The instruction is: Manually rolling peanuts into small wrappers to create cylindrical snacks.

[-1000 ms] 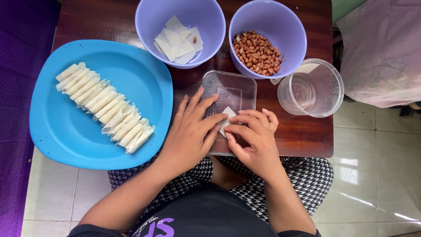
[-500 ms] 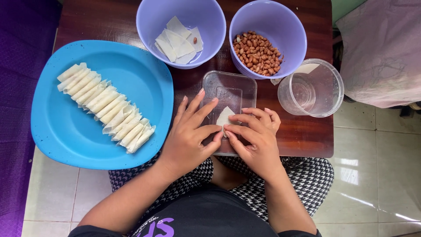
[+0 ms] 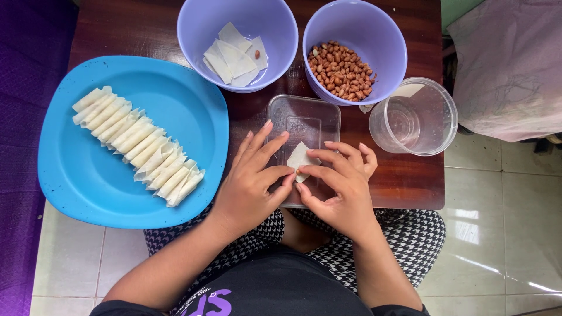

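Observation:
My left hand (image 3: 253, 178) and my right hand (image 3: 339, 187) meet over a clear rectangular plastic lid (image 3: 304, 120) on the wooden table. Both pinch a small pale dough wrapper (image 3: 300, 158) between fingertips and thumbs, folding it on the lid. Left of my hands, a big blue plate (image 3: 88, 175) carries a slanting row of rolled wrappers (image 3: 137, 143). A lilac bowl (image 3: 199, 29) at the back holds flat wrapper squares (image 3: 234, 55) and one peanut. A second lilac bowl (image 3: 386, 47) holds peanuts (image 3: 341, 70).
A clear round plastic container (image 3: 413, 117) stands at the right edge of the dark wooden table (image 3: 398, 175). My lap in checked cloth shows below the table. Pale floor tiles lie to the right, a purple cloth at far left.
The wrapper has shifted up a little on the lid and my fingers have closed further round it. Bowls, plate and container have not moved.

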